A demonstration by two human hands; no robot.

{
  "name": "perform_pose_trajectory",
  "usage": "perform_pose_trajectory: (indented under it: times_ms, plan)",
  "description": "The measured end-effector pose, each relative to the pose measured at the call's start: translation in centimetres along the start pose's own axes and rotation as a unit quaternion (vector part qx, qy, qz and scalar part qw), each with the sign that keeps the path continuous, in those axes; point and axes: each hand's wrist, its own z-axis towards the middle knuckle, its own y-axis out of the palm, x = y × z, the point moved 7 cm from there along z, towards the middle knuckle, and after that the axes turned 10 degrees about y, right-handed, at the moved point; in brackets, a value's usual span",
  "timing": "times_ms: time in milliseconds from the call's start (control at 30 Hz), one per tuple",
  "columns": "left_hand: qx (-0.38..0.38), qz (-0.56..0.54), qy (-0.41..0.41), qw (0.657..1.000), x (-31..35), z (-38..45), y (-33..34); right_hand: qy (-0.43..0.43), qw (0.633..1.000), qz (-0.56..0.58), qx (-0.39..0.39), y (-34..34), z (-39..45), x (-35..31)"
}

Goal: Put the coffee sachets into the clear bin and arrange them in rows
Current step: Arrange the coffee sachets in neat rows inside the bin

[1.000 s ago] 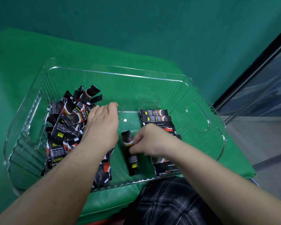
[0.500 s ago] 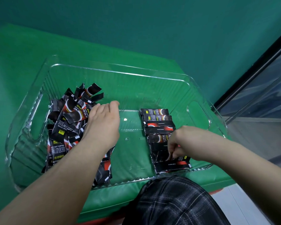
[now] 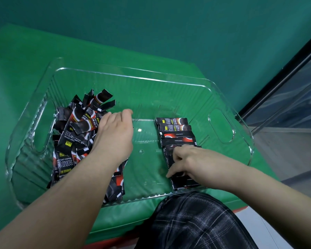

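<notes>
Black coffee sachets [image 3: 75,133] – red and white swirls, yellow marks – in a clear bin [image 3: 133,76]; green mat [image 3: 25,60].

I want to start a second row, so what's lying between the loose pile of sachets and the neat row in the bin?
Nothing: in the head view, only bare bin floor separates the loose pile from the neat row.

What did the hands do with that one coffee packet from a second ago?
The right hand carried the packet from the middle of the bin over to the row on the right and now presses it into place there. The left hand stayed resting on the pile.
</notes>
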Motion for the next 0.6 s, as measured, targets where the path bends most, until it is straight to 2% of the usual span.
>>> perform_pose_trajectory:
  times_ms: [67, 200, 300, 400, 600]
  plan:
    - [-0.001, 0.002, 0.004, 1.000, 0.0, 0.0, 0.0, 0.010, 1.000, 0.013, -0.002, 0.0, 0.2, 0.0]
    - [-0.004, 0.002, 0.005, 1.000, 0.0, 0.0, -0.1, 0.025, 0.992, 0.121, 0.014, -0.9, 1.5, -2.7]
    - [0.004, -0.001, 0.005, 1.000, 0.0, 0.0, -0.1, 0.077, 0.985, 0.152, -0.010, -0.5, 3.1, -5.4]
    - [0.006, -0.008, 0.003, 1.000, -0.1, 0.1, -0.1, 0.169, 0.955, 0.238, -0.049, 0.6, 4.9, -6.1]
    - [0.008, -0.011, -0.002, 1.000, -0.2, 0.3, -0.2, 0.199, 0.923, 0.322, -0.065, 1.1, 6.1, -7.0]
